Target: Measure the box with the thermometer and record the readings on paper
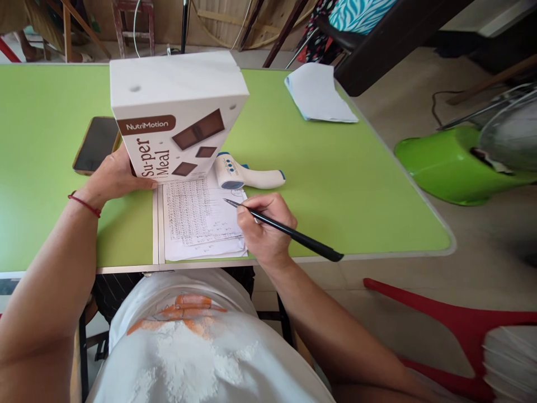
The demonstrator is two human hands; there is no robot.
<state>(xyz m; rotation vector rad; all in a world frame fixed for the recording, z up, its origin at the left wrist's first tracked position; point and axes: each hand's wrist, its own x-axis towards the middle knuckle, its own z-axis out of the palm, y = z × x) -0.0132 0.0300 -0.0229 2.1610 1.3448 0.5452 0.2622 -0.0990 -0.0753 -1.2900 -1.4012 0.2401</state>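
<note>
Upright on the table is a white NutriMotion "Super Meal" box (pixel 176 126) with brown bars printed on its front. My left hand (pixel 115 176) grips its lower left edge, thumb in front and the other fingers hidden behind. In my right hand (pixel 268 224) is a black pen (pixel 308 240), its tip over the handwritten sheets of paper (pixel 195 215); I cannot tell whether the tip touches them. A white and blue infrared thermometer (pixel 251 174) lies beside the box, across the top of the sheets. The box hides whatever is directly behind it.
A dark phone (pixel 97 144) lies left of the box on the green table (pixel 331 196). Folded white paper (pixel 321 92) rests at the far right corner. Beyond the table stand a green tub (pixel 444 165) and a red chair (pixel 436 313). A metal seam crosses the tabletop near the sheets.
</note>
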